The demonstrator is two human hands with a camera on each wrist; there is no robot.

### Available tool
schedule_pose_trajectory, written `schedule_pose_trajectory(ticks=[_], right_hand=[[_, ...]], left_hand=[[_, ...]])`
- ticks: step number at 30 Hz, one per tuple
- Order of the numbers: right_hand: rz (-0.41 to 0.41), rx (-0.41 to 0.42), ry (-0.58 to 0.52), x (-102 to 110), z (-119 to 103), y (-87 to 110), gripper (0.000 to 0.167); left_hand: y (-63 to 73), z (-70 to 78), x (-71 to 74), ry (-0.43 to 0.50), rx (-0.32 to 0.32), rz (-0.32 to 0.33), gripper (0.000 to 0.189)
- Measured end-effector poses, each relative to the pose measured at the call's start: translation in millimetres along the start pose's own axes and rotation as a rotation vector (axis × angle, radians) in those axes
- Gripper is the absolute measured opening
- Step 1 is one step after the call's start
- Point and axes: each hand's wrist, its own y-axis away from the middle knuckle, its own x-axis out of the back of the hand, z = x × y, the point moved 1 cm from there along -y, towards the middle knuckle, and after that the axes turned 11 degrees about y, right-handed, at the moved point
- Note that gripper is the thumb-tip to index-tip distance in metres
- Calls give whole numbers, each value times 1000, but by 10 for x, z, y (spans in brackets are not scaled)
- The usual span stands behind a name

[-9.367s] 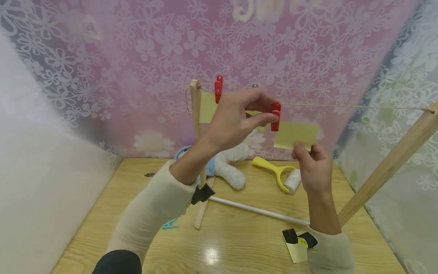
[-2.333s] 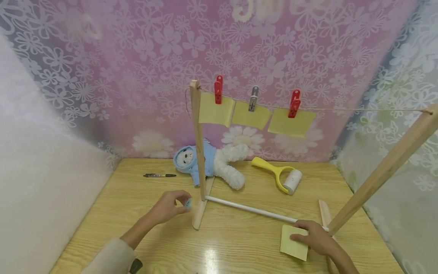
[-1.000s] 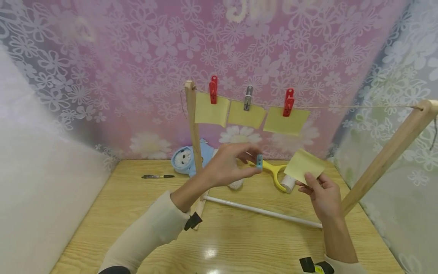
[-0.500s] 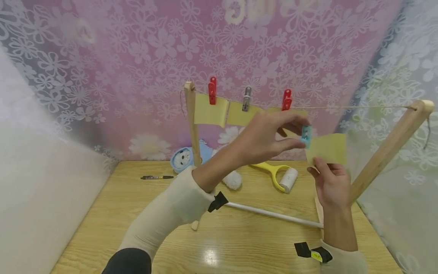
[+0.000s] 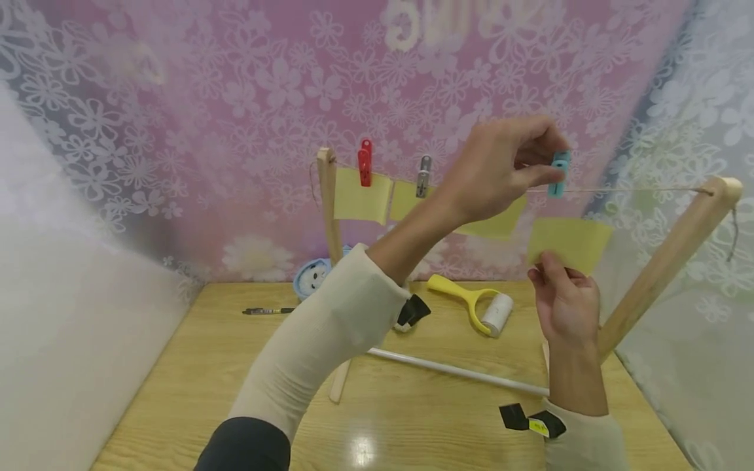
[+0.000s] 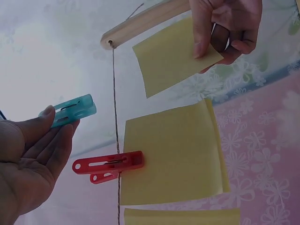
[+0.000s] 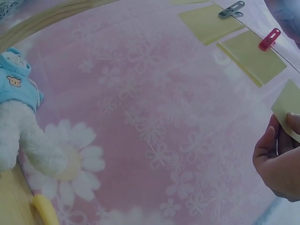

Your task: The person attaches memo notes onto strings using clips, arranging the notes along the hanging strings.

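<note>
My left hand [image 5: 501, 167] pinches a light-blue clothespin [image 6: 74, 111] between thumb and fingers. In the left wrist view the clothespin is apart from the string [image 6: 115, 98], close beside it. A yellow paper note [image 5: 568, 242] is pinched at its lower edge by my right hand [image 5: 568, 301], just below the string. Left of it, another note [image 6: 171, 154] hangs under a red clothespin [image 6: 112, 164], which my left hand hides in the head view. Further left hang two more notes, under a grey clothespin [image 5: 423, 175] and a red clothespin [image 5: 365, 163].
Two wooden posts [image 5: 665, 268] carry the string, with a white rod [image 5: 459, 371] joining them low down. On the table [image 5: 194, 392] lie a yellow-handled lint roller [image 5: 471, 297], a pen [image 5: 268, 311] and a plush toy in a blue hoodie [image 7: 21, 89], partly behind my left sleeve.
The third note now hangs from the string under its red clothespin. My left hand has picked up the blue clothespin, my right hand another note; both have risen toward the string's right part.
</note>
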Motion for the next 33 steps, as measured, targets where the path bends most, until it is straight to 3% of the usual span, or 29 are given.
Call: schedule_pose_trajectory(ticks=[11, 25, 33], right_hand=[[22, 2, 94, -61, 32, -83, 15], [23, 0, 26, -149, 33, -148, 12], [-23, 6, 0, -174, 19, -153, 12]], left_hand=[[-142, -17, -83, -29, 23, 35, 11], [-174, -20, -240, -73, 85, 51, 6], [-181, -12, -287, -111, 97, 51, 8]])
